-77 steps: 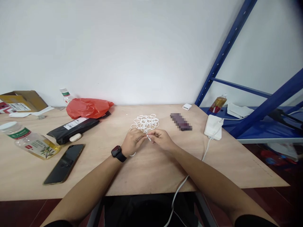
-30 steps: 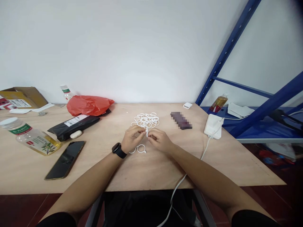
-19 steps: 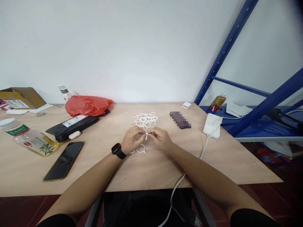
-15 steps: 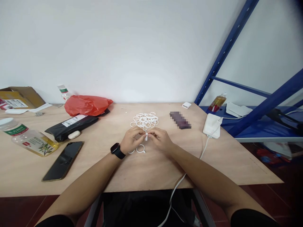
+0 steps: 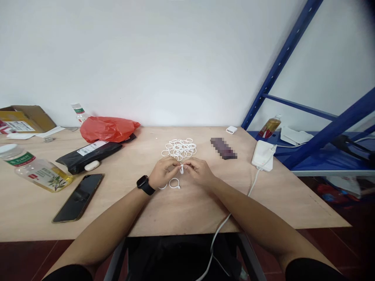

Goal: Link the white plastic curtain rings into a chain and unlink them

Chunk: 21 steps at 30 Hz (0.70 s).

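Fingertips of left hand (image 5: pixel 163 173) and right hand (image 5: pixel 199 173) pinch one thin white ring (image 5: pixel 181 169).

phone (image 5: pixel 78 197) front-left | bottle (image 5: pixel 35 168) lying far left | red bag (image 5: pixel 107 129) on black parcel (image 5: pixel 88 155) | charger (image 5: pixel 263 155) right

I count two hands, the left hand (image 5: pixel 163 173) and the right hand (image 5: pixel 199 172); one pinched ring (image 5: pixel 181 169) between them; two loose rings (image 5: pixel 175 183) beside; the heap of rings (image 5: pixel 179 148) is too tangled to count. One watch (image 5: pixel 144 184); one phone (image 5: pixel 78 197); three bottles (image 5: pixel 35 171); one red bag (image 5: pixel 107 129); one black parcel (image 5: pixel 88 154); one box (image 5: pixel 25 117).
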Tool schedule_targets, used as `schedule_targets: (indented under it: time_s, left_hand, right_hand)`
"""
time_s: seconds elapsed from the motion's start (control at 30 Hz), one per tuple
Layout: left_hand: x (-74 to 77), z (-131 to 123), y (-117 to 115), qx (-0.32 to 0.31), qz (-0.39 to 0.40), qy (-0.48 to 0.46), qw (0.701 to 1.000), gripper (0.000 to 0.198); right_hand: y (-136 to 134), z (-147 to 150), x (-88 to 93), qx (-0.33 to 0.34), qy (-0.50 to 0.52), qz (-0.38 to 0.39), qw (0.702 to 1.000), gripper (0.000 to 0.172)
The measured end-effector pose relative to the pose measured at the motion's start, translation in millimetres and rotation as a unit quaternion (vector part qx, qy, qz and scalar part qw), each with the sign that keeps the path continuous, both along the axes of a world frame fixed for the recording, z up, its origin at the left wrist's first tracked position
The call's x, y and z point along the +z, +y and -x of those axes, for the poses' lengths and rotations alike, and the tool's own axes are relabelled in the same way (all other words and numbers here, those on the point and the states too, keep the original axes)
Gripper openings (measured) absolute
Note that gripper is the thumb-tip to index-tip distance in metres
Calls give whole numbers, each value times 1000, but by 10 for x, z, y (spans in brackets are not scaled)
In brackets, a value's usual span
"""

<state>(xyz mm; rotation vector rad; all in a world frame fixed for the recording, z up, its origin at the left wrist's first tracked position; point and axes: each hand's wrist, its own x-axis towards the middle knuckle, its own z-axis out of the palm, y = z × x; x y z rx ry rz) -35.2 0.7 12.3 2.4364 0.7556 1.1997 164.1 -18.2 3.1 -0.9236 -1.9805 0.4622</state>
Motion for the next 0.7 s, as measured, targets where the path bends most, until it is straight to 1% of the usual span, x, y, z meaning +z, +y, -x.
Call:
schedule_targets:
  time_s: [0.07,0.13,0.2,0.27,0.33,0.4,0.5,0.6,0.67,0.7]
  left_hand:
    - [-32,-3,16,13,-5,-3,1000,18]
    - [-76,-8,35,25,-9,-2,1000,16]
    - [-117,-9,56,27,-7,5,1000,15]
    - [-144,0,83,21,-4,18,1000,14]
    - [-157,23,121,14,-7,38,999,14]
    - [-171,58,171,23,-15,58,998,14]
    - [-222,112,249,95,-22,91,991,18]
    - [-302,152,293,173,-5,170,970,24]
    - [-345,166,299,202,13,222,954,27]
    - [-357,170,296,210,20,240,947,27]
  right_hand:
    - [1,15,-21,-8,16,11,1000,16]
    - [1,35,-48,-8,34,45,998,18]
    - [5,52,-73,-5,38,85,996,24]
    - [17,58,-89,-12,29,106,994,25]
    - [36,46,-93,-28,16,95,995,21]
    - [56,22,-88,-42,-13,65,997,18]
    - [63,-8,-77,-36,-126,29,991,15]
    - [38,-3,-72,11,-235,32,971,14]
    - [18,12,-69,30,-253,49,966,16]
    - [12,19,-67,28,-247,56,967,19]
